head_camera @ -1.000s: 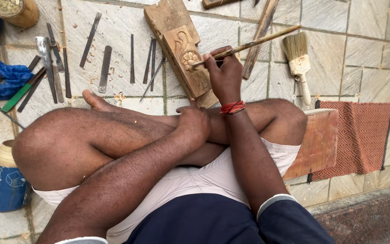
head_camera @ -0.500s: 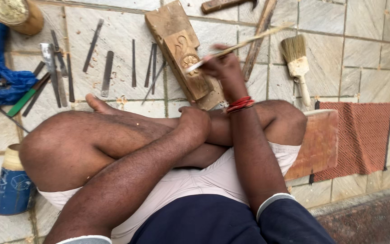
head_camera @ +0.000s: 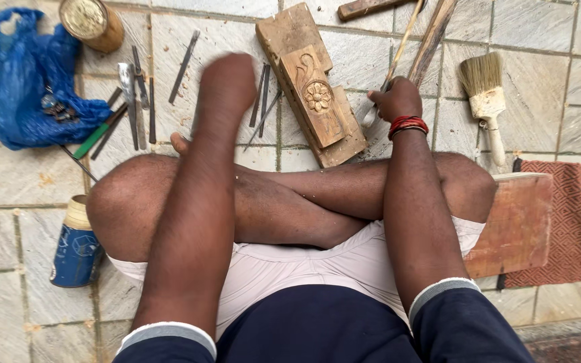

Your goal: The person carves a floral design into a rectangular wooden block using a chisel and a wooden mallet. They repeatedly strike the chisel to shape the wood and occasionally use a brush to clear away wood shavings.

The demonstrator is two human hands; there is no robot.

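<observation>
Right hand (head_camera: 397,99) is closed around a thin stick (head_camera: 401,44), just right of the carved block (head_camera: 312,84) lying flat on the tiles. Left hand (head_camera: 226,81) is raised left of the block, above the chisels (head_camera: 260,101); blurred, cannot tell its fingers. Block looks heavy, stiff, rough, with a delicate flower relief; best gripped by the plain long edges. Stick looks light, rigid; hold low near the tip. Brush (head_camera: 485,94) lies farther right of the block.
</observation>
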